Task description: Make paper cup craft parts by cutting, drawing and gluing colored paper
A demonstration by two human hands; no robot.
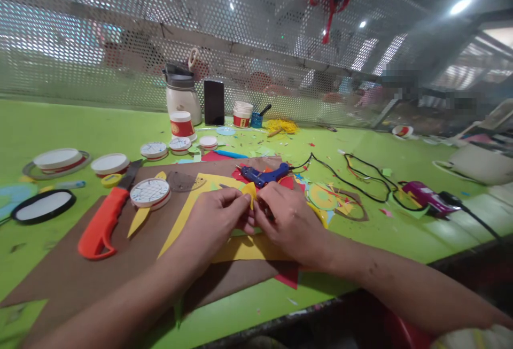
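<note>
My left hand (pixel 224 207) and my right hand (pixel 282 215) meet over the middle of the table. Between their fingertips they pinch a small folded piece of yellow paper (pixel 250 191), its lower part hidden by the fingers. Beneath them lies a larger yellow sheet (pixel 182 226) on brown cardboard (pixel 132 279). Just beyond the fingers rests a blue glue gun (pixel 264 174) on red scraps. To the left are a knife with an orange handle (pixel 103 220) and a round lid with a scribbled top (pixel 150 193), lying over a pointed yellow strip (pixel 140 219).
A kettle (pixel 183 98), an upright dark phone (pixel 214 103) and paper cups (pixel 242 115) stand at the back, before a perforated metal screen. Several round lids (pixel 110 163) lie on the left. Black cable (pixel 336 171) runs right towards a purple can-like object (pixel 427 198). Paper scraps (pixel 323 198) are scattered about.
</note>
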